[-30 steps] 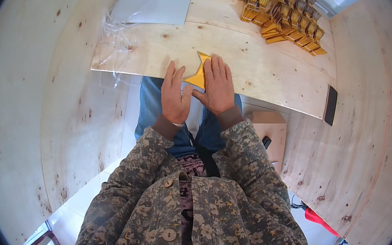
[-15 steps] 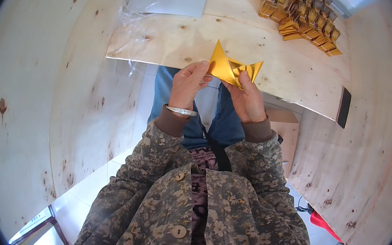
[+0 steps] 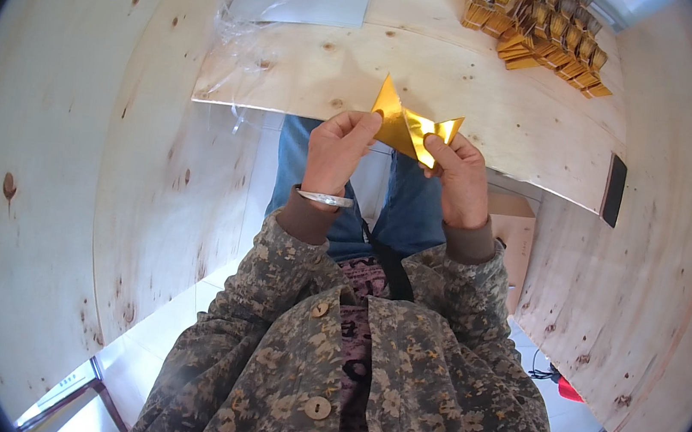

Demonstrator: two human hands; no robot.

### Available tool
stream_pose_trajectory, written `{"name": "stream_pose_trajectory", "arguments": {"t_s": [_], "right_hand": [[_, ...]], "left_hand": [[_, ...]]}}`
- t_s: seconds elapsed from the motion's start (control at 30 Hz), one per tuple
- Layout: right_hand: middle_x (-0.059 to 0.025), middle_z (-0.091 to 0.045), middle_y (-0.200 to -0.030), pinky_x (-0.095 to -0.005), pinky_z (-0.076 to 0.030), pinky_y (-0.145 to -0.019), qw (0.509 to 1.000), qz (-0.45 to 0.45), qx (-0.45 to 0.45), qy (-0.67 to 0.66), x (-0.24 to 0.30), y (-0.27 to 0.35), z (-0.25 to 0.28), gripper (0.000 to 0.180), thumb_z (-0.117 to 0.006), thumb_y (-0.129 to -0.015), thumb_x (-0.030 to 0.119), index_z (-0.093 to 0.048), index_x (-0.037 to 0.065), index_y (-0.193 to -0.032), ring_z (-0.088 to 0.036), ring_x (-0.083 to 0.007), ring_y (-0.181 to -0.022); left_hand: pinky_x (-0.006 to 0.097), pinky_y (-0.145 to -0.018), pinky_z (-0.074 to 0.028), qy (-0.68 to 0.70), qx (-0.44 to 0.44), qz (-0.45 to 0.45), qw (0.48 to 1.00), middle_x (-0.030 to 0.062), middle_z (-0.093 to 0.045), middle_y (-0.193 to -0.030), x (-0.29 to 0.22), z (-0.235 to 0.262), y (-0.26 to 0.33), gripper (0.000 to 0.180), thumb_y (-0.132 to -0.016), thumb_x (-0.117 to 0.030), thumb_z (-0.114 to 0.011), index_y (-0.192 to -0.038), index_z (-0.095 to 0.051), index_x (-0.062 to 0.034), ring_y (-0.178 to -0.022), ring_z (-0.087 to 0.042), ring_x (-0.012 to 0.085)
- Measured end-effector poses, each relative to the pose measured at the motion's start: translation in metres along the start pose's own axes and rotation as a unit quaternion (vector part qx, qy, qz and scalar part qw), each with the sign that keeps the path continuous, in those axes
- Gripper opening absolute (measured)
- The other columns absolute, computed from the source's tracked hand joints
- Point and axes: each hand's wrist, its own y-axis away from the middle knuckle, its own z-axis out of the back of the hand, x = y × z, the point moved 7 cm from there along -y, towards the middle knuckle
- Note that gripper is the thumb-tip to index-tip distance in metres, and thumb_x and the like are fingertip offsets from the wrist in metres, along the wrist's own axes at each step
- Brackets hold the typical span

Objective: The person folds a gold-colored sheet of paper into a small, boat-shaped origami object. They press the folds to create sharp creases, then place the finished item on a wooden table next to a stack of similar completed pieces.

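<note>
1. Now we pinch the folded gold paper [image 3: 413, 127] between left hand [image 3: 337, 150] and right hand [image 3: 454, 177], lifted just above the plywood table [image 3: 310, 82] edge.
2. Squeezing unevenly could crease or tear it.

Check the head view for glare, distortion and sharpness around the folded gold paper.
Head view: daylight glints off the folded gold foil paper held by both hands; fisheye bends the plywood table edge and blackens the corners; hands and paper look sharp.

Both hands raised together, left hand [image 3: 338, 153] and right hand [image 3: 457, 180] pinching.
</note>
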Motion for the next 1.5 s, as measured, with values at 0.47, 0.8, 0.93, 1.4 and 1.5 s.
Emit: {"name": "stream_pose_trajectory", "arguments": {"t_s": [0.47,0.8,0.93,1.4,1.5], "right_hand": [[0.0003,-0.063,-0.063,-0.0205,-0.044,-0.05,0.976,-0.007,0.061,0.209,0.012,0.003,0.004,0.028,-0.07,-0.093,0.023,-0.071,-0.002,-0.08,-0.056,-0.0043,-0.054],[-0.0004,-0.067,-0.077,-0.02,-0.048,-0.064,0.997,0.077,0.018,0.015,0.018,0.011,0.006,0.023,-0.073,-0.094,0.022,-0.072,-0.001,-0.092,-0.058,-0.0048,-0.068],[-0.0002,-0.07,-0.087,-0.0207,-0.049,-0.067,0.989,0.144,0.003,0.035,-0.002,0.021,-0.022,0.023,-0.077,-0.091,0.017,-0.072,-0.001,-0.103,-0.06,-0.0054,-0.074],[-0.0009,-0.069,-0.086,-0.0193,-0.047,-0.059,0.984,0.172,-0.021,-0.04,0.008,0.035,-0.038,0.014,-0.068,-0.098,0.01,-0.07,0.001,-0.109,-0.06,-0.0059,-0.068],[-0.0031,-0.071,-0.095,-0.0218,-0.052,-0.062,0.985,0.163,-0.005,-0.06,0.002,0.039,-0.038,0.017,-0.07,-0.095,0.006,-0.07,0.0,-0.112,-0.064,-0.008,-0.078]], "left_hand": [[0.021,-0.067,-0.045,0.02,0.017,-0.103,0.994,-0.001,-0.067,-0.085,0.005,0.003,-0.032,0.016,-0.096,-0.012,-0.069,-0.092,-0.074,0.0026,-0.076,-0.056,0.0043],[0.029,-0.082,-0.054,0.165,0.044,0.022,0.985,0.0039,-0.07,-0.103,0.017,-0.012,-0.028,0.025,-0.1,-0.021,-0.066,-0.117,-0.068,-0.0034,-0.092,-0.066,0.0141],[0.028,-0.08,-0.055,0.287,0.046,-0.002,0.957,0.0041,-0.071,-0.106,0.011,-0.039,-0.005,0.021,-0.1,-0.019,-0.066,-0.113,-0.07,-0.0027,-0.093,-0.067,0.014],[0.021,-0.052,-0.039,0.233,0.059,0.03,0.97,-0.0022,-0.065,-0.08,-0.006,-0.057,0.036,0.025,-0.1,-0.024,-0.067,-0.108,-0.073,-0.0013,-0.062,-0.05,0.0048],[0.022,-0.051,-0.039,0.231,0.083,0.035,0.969,-0.0011,-0.067,-0.081,-0.006,-0.055,0.038,0.024,-0.1,-0.025,-0.066,-0.107,-0.073,-0.0024,-0.062,-0.053,0.0056]]}}
